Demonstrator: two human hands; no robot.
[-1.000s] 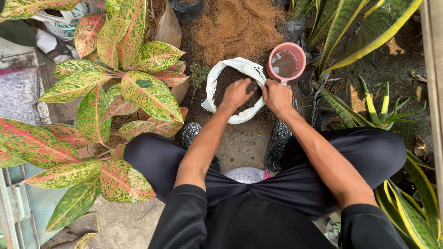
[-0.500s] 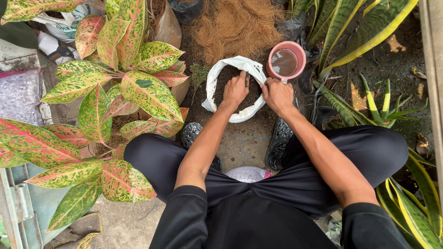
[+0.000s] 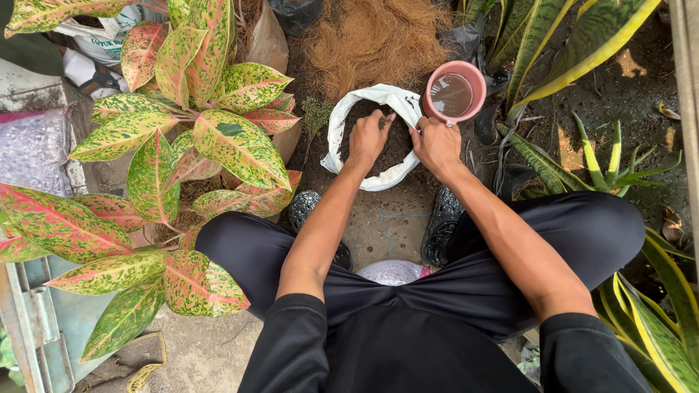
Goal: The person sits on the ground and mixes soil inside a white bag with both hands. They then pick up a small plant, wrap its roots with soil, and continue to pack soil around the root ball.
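Note:
A white sack with its top rolled down stands on the ground in front of me, filled with dark soil. My left hand is inside the sack, fingers bent down into the soil. My right hand rests on the sack's right rim, fingers curled over the edge. A pink cup holding murky water stands just beyond the right hand, touching the sack.
A heap of brown coconut fibre lies behind the sack. A potted plant with pink-and-green speckled leaves fills the left. Long striped green leaves crowd the right. My dark shoes sit near the sack.
Both hands stayed at the sack; the left hand has dug a little deeper into the soil. The view shifted slightly.

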